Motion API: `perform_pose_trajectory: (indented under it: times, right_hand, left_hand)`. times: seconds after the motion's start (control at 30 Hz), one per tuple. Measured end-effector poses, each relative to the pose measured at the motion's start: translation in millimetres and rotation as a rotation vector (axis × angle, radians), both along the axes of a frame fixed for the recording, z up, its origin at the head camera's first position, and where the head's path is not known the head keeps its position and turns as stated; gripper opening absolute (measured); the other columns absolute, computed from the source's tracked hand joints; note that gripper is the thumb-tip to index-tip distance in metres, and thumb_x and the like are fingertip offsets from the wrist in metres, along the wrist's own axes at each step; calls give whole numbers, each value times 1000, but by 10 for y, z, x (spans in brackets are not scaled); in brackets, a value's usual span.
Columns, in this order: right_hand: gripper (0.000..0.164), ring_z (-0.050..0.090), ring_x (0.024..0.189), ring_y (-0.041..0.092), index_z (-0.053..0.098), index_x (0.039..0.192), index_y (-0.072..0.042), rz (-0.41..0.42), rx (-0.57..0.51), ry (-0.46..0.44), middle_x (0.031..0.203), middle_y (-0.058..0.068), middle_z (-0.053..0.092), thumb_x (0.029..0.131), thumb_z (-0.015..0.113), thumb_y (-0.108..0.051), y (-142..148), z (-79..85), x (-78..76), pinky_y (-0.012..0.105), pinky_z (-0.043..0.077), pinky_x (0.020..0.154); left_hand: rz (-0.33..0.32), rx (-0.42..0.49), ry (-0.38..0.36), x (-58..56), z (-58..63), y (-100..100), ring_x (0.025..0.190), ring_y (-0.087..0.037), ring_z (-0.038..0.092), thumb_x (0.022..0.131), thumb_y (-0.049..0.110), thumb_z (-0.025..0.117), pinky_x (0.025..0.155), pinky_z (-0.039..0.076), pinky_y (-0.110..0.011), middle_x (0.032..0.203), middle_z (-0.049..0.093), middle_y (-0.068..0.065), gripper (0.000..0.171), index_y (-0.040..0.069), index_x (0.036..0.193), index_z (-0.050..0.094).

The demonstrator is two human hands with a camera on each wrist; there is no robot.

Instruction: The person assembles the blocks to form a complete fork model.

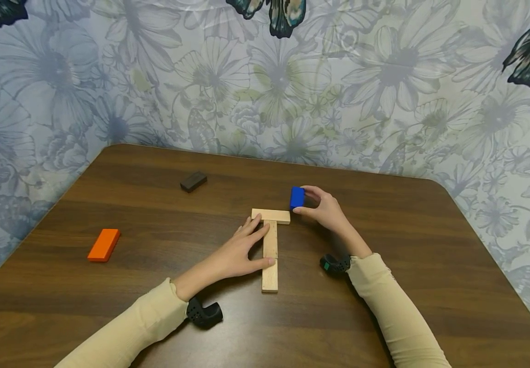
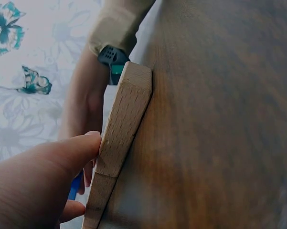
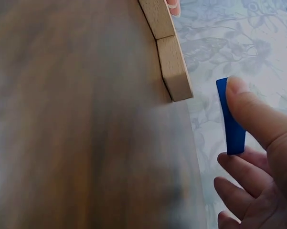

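Three plain wooden blocks lie on the table in a T. One crosswise block [image 1: 277, 216] forms the far bar, and two blocks end to end make the stem, whose nearer block [image 1: 270, 278] points toward me. My left hand [image 1: 234, 253] is spread over them, fingertips at the bar and upper stem, thumb at the seam between the stem blocks. My right hand [image 1: 326, 208] pinches a blue block [image 1: 297, 197] between thumb and fingers, near the bar's right end. In the right wrist view the blue block [image 3: 233, 119] is held apart from the wooden ones.
An orange block [image 1: 104, 245] lies at the left of the brown table [image 1: 154, 214]. Toward the far edge sits a dark brown block [image 1: 193, 181]. Behind the table hangs a floral backdrop [image 1: 283, 87] with butterflies. Both wrists wear black camera bands.
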State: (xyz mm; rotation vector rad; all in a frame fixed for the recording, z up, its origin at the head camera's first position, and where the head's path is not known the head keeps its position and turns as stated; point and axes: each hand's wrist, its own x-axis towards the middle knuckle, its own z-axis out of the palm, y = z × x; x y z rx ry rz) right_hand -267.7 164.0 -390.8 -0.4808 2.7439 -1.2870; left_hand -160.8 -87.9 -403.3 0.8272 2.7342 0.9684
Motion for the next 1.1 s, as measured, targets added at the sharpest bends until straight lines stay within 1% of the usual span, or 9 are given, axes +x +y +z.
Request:
perform_pose_trajectory:
  times: [0.1, 0.3, 0.57, 0.67, 0.83, 0.93, 1.03, 1.1]
  right_hand:
    - [67, 45, 123, 30, 46, 136, -6, 1, 20, -1, 133, 17, 50, 81, 75, -30, -64, -16, -38, 47, 35, 99]
    - [68, 44, 124, 31, 45, 137, -6, 6, 67, -24, 134, 18, 48, 82, 74, -31, -166, -62, -105, 47, 34, 100]
    - [69, 41, 126, 32, 41, 139, -6, 4, 104, -72, 136, 19, 46, 83, 73, -32, -214, -53, -105, 48, 32, 101]
    - [68, 38, 128, 32, 39, 141, -6, 17, 112, -81, 139, 19, 43, 85, 71, -31, -204, -55, -110, 48, 30, 102]
    - [66, 32, 131, 32, 34, 144, -6, 78, 142, -74, 144, 18, 35, 91, 63, -31, -174, -68, -115, 48, 26, 105]
    - [61, 27, 134, 32, 32, 146, -7, 113, 120, -71, 147, 17, 31, 95, 56, -29, -164, -70, -113, 49, 23, 105]
    - [54, 18, 137, 31, 34, 146, -11, 118, 92, -80, 149, 15, 28, 98, 51, -28, -166, -66, -107, 51, 19, 106]
    - [51, 13, 138, 30, 37, 146, -13, 113, 92, -80, 149, 15, 27, 98, 51, -27, -173, -63, -108, 53, 17, 106]
  left_hand:
    - [3, -3, -11, 0, 3, -2, 138, -34, 3, 87, 52, 60, 108, 12, -50, 154, 6, -13, 82, 8, 148, 28]
    - [2, 0, -7, 8, -12, 2, 138, -33, 3, 87, 51, 60, 108, 12, -49, 154, 6, -13, 82, 8, 148, 28]
    - [0, 2, -7, 39, 1, 17, 138, -34, 2, 87, 51, 60, 108, 11, -49, 154, 5, -13, 82, 8, 148, 27]
    - [1, 6, -3, 41, 3, 21, 138, -35, 3, 87, 50, 61, 108, 11, -49, 154, 5, -14, 82, 7, 147, 28]
    - [-2, 5, -2, 35, -5, 24, 138, -34, 2, 87, 51, 61, 108, 11, -49, 154, 5, -14, 82, 7, 147, 27]
    - [-4, -1, -2, 33, -8, 23, 138, -33, 2, 87, 52, 60, 108, 10, -48, 154, 5, -13, 82, 8, 148, 27]
    - [-7, 3, 6, 38, -1, 21, 138, -34, 2, 87, 51, 61, 108, 10, -49, 154, 5, -15, 82, 6, 147, 27]
    - [-6, 6, 6, 42, 6, 20, 138, -34, 1, 87, 50, 61, 108, 11, -50, 154, 6, -15, 82, 6, 147, 28]
